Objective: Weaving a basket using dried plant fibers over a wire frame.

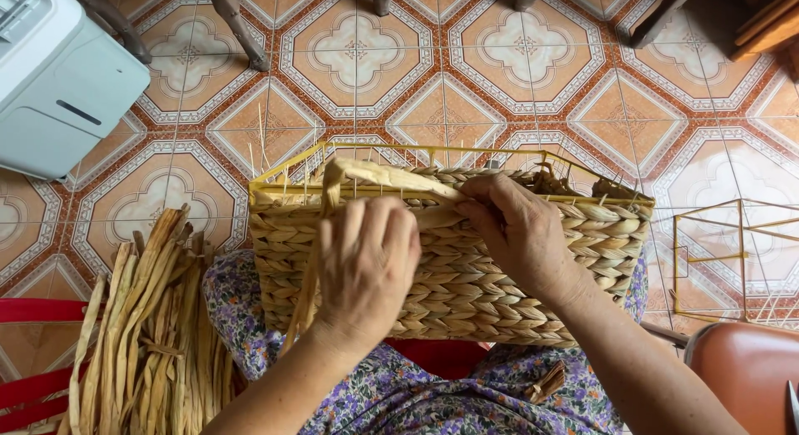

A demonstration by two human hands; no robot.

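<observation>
Head view, looking down at a lap. Nearest the viewer, a purple floral fabric garment (433,393) covers the knees and carries a rectangular basket of plaited tan straw on a yellow wire frame (466,277). The near wall of the basket is woven almost to the top wire; judged from this, most of the wall is done, while the rim and the bare upright wires behind it remain uncovered (the far side of the basket cannot be seen).

The left hand (366,264) rests knuckles-up against the outer wall, fingers curled closed; its grip is clenched around a long flat strand of dried tan straw (333,189) that loops up over the top wire and trails down below the hand. The right hand (520,231), just beside the left grip and touching the same rim, pinches the other run of that strand between thumb and fingertips, so this grip too is closed on the straw, pressing it into the top row.

To the left of the left grip, well apart, a loose bundle of dried tan straw strands (146,335) lies across a red plastic rim (33,310). To the right of the right grip stands an empty yellow wire frame (732,256), with a brown rounded seat (745,372) below it. Beyond both grips lies the patterned terracotta-and-white tile floor (466,69); a white boxy appliance (58,77) sits at far left.
</observation>
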